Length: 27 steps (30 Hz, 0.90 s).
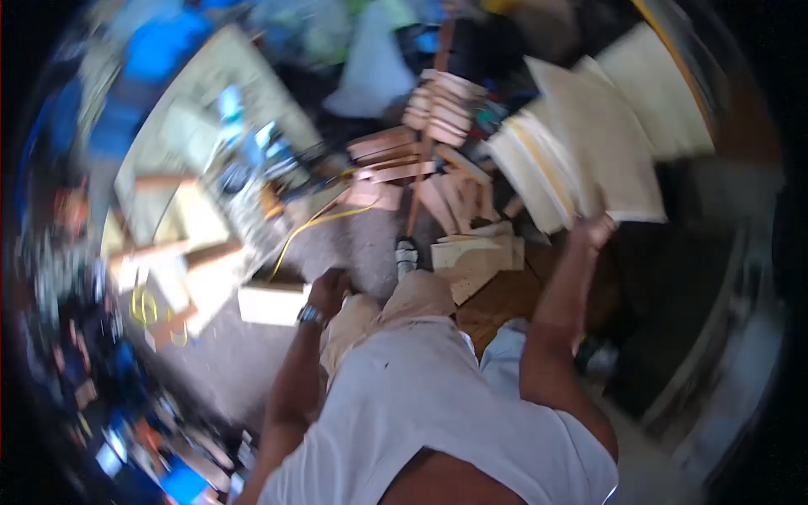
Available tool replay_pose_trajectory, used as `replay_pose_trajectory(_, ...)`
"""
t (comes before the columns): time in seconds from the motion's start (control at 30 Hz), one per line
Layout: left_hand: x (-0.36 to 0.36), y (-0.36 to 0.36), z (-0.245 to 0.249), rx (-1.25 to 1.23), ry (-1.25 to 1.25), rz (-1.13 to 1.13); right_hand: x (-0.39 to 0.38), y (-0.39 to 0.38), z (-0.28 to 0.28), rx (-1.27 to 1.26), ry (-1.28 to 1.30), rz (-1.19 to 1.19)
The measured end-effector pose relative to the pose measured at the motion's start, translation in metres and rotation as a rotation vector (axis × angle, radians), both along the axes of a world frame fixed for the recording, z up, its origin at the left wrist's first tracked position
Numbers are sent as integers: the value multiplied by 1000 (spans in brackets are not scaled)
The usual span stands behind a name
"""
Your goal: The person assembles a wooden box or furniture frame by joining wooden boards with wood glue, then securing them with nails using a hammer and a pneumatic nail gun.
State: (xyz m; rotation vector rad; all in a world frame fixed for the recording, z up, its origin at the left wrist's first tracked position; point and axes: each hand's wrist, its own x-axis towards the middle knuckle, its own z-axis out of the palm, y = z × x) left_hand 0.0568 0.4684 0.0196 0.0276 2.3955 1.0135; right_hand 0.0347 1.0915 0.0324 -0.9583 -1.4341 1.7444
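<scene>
At the right, my right hand point(596, 229) is closed on the lower edge of a pale flat panel point(602, 143). The panel stands tilted in front of a stack of similar light boards point(530, 164). My left hand point(330, 290), with a watch on the wrist, hangs beside my left knee, near a pale wooden block point(271, 304). Its fingers are dark and blurred, so whether it holds anything is hidden.
Reddish wood pieces point(387, 156) are piled ahead, with more light boards point(480, 257) on the floor. A yellow cord point(305, 225) crosses the floor. Blue tools point(265, 147) and wooden frames point(181, 244) lie at the left. A large panel point(661, 93) stands at the upper right.
</scene>
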Motion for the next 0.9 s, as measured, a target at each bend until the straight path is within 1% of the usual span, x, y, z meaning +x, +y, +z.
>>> replay_pose_trajectory(0.03,5,-9,-24,112,148,-138,4,19,25,-336,212,-27)
replay_pose_trajectory(0.07,-2,7,20,77,-186,115,2,32,48,-362,162,-124)
replay_pose_trajectory(0.1,6,3,8,146,-121,139,0,46,68,-279,67,-108)
replay_pose_trajectory(0.13,8,-1,3,27,79,23,-3,59,88,-197,-28,-96)
replay_pose_trajectory(0.17,8,1,8,156,62,120,-26,6,147,-205,-86,-224)
replay_pose_trajectory(0.2,9,-3,2,181,116,142,-20,18,156,-117,-123,-150)
replay_pose_trajectory(0.23,3,-8,30,187,43,174,-14,30,165,-25,-156,-81)
replay_pose_trajectory(0.27,-1,-19,32,228,118,246,-9,41,174,69,-183,-18)
replay_pose_trajectory(0.3,-4,-33,32,271,188,312,9,37,184,713,-324,191)
replay_pose_trajectory(0.33,-7,-48,31,311,251,369,23,17,193,1367,-437,382)
replay_pose_trajectory(0.37,-12,-68,30,272,321,450,19,-11,203,1305,-356,399)
replay_pose_trajectory(0.43,-31,-109,106,367,90,742,18,-68,227,1167,-204,397)
replay_pose_trajectory(0.47,-39,-137,122,346,328,726,14,-104,232,690,-27,467)
replay_pose_trajectory(0.5,-50,-166,134,345,383,764,0,-146,239,211,150,520)
replay_pose_trajectory(0.53,-63,-202,136,346,450,749,-18,-187,244,-272,321,563)
replay_pose_trajectory(0.57,-74,-238,150,363,428,745,-35,-227,238,-167,362,696)
replay_pose_trajectory(0.6,-88,-281,147,382,545,675,-48,-266,220,-62,398,822)
replay_pose_trajectory(0.63,-93,-312,170,394,515,658,-70,-281,178,328,245,835)
replay_pose_trajectory(0.7,-97,-375,215,351,310,671,-109,-350,115,635,219,907)
replay_pose_trajectory(0.73,-97,-407,228,328,234,675,-121,-415,115,278,278,1064)
replay_pose_trajectory(0.77,-96,-438,231,389,165,723,-133,-483,118,-97,298,1150)
replay_pose_trajectory(0.8,-94,-469,227,445,91,773,-139,-548,129,-760,200,1231)
replay_pose_trajectory(0.83,-93,-499,215,326,104,813,-140,-613,139,-752,166,1300)
replay_pose_trajectory(0.87,-93,-538,180,263,194,874,-139,-667,144,-743,131,1364)
replay_pose_trajectory(0.9,-77,-564,182,58,158,870,-140,-707,136,-701,67,1366)
